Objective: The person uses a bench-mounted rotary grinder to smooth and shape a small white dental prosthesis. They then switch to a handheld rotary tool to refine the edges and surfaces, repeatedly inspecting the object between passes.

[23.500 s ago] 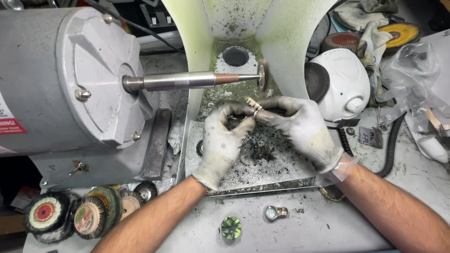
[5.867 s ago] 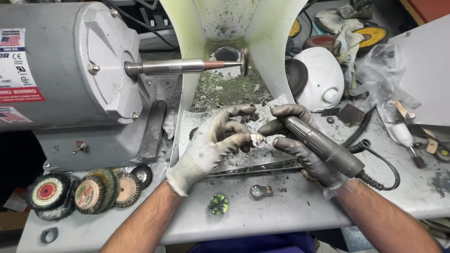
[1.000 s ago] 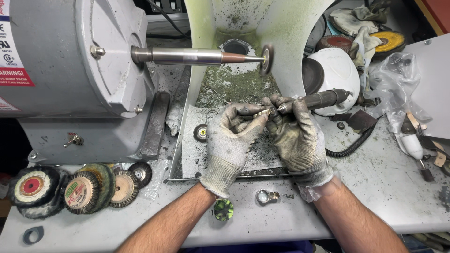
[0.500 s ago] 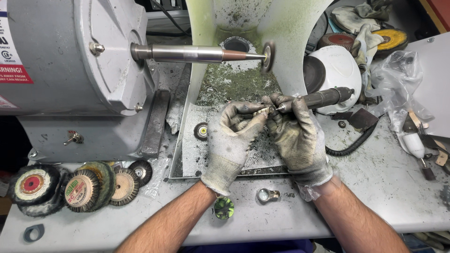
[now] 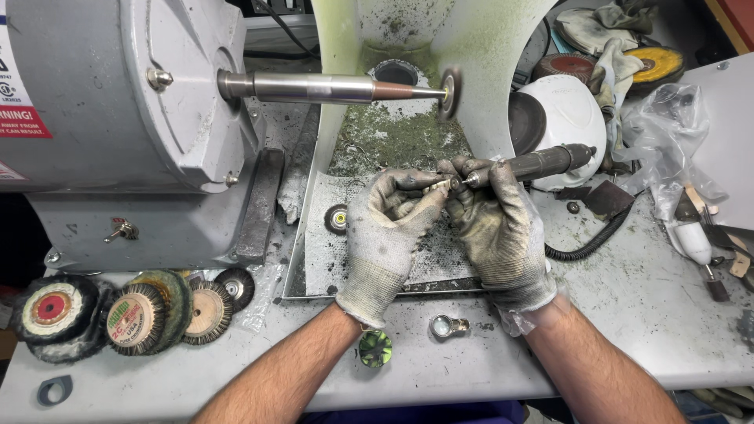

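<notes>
Both gloved hands raised together, left hand point(image 5: 390, 228) pinching, right hand point(image 5: 493, 228) gripping

Red-and-white label point(image 5: 22, 126) on the grey motor housing point(image 5: 94, 102), far left edge, a rectangular sticker partly cut off by the frame, with a paler sticker above it point(image 5: 8, 74) and a scrap of another below. Round labels on the hubs of the brush wheels at lower left: a red disc point(image 5: 51, 308) on one, a green-and-red disc point(image 5: 129, 320) on the next. Crumpled clear plastic bag point(image 5: 667, 141) at right, beside a white sheet point(image 5: 726, 118).
</notes>
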